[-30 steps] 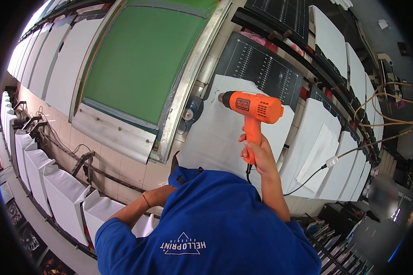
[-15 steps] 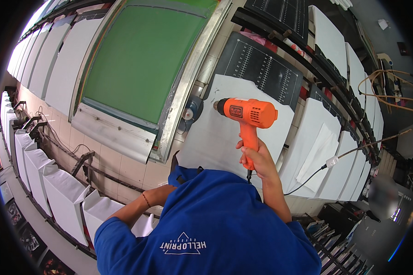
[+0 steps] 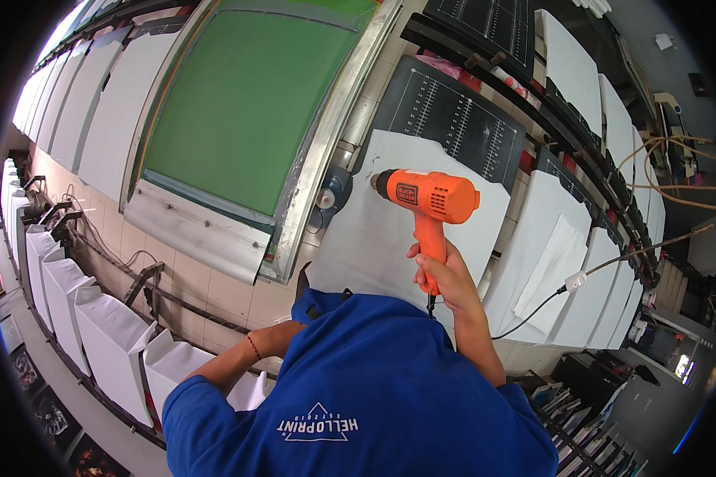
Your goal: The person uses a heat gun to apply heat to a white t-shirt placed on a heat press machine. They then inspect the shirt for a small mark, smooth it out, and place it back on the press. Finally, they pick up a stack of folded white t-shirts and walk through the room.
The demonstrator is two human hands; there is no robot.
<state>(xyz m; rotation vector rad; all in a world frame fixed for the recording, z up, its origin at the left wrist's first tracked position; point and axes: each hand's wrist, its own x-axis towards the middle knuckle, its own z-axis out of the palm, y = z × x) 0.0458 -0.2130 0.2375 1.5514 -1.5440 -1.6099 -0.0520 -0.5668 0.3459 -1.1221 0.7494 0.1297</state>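
Observation:
In my right hand (image 3: 449, 274) is an orange heat gun (image 3: 437, 199), my fingers wrapped round its handle. Its dark nozzle points left, over a white cloth (image 3: 390, 246) that is spread on a black board with printed scales (image 3: 445, 111). From the handle's base a thin black cord runs down, then is hidden behind my blue shirt. My left hand (image 3: 282, 337) is at my waist beside the shirt; its fingers are hidden, so I cannot see whether it holds anything. A bracelet shows on that wrist.
A green printing screen in a metal frame (image 3: 239, 119) lies to the left of the cloth. More white-covered boards (image 3: 541, 262) stand in rows on both sides. A dark rail (image 3: 533, 111) crosses at the far right. A white cable connector (image 3: 575, 280) hangs from a stick at the right.
The heat gun has shifted very slightly left and stays over the cloth. At the right, the tan cable loops have swung, and a blurred dark shape is gone from the lower right background.

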